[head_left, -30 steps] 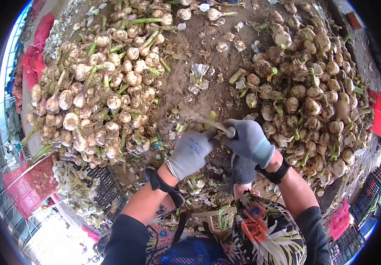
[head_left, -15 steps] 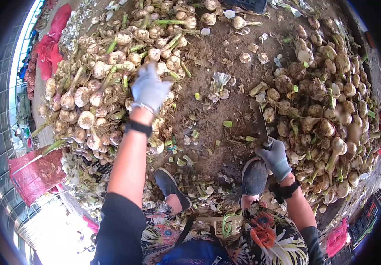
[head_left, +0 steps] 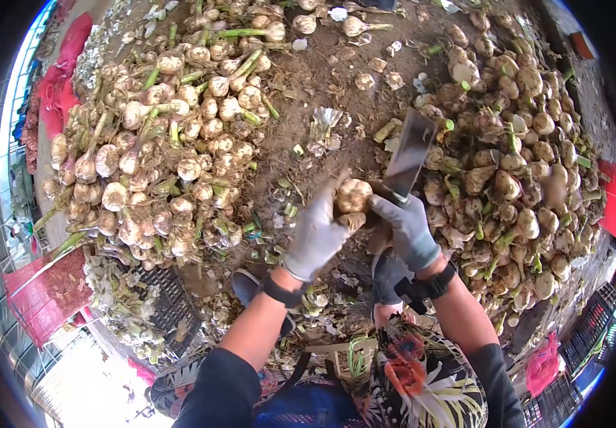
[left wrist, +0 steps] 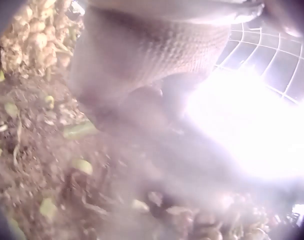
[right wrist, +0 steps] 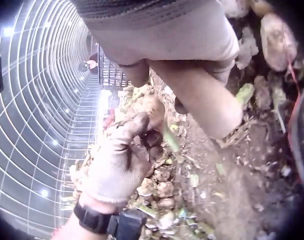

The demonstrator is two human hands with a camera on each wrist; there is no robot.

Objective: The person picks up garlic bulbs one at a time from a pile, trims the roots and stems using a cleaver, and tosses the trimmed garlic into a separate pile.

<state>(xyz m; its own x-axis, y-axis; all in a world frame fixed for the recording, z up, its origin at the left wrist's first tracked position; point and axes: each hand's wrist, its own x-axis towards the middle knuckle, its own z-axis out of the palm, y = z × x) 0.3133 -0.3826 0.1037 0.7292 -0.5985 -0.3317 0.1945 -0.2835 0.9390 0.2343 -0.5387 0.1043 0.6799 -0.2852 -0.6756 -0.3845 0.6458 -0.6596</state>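
- The garlic bulb [head_left: 354, 194] is between the two hands, above the bare ground and just beside the knife; round and dirty, it could roll or twist if the grip slackens.
- The left hand [head_left: 318, 235], gloved, pinches the bulb between thumb and fingers; those fingers would probably be the first thing cut if the blade slipped off the bulb.
- The knife [head_left: 411, 153] leans with its broad blade up and away from the person; a hurried swing toward the bulb could miss and catch the left hand.
- The right hand [head_left: 406, 227] is wrapped around the wooden handle [right wrist: 207, 102]; its fingertips lie close to the bulb, though whether they touch it I cannot tell. A smooth handle in a dusty glove might turn.
- The shoes [head_left: 246, 285] stand below the hands, so a dropped knife could land on a foot.
- The ground [head_left: 293, 153] is littered with scraps, where a fallen bulb could get dirtier or bruise.
- The left heap [head_left: 169, 150] and right heap [head_left: 507, 150] look loosely piled; a knock could send bulbs rolling.
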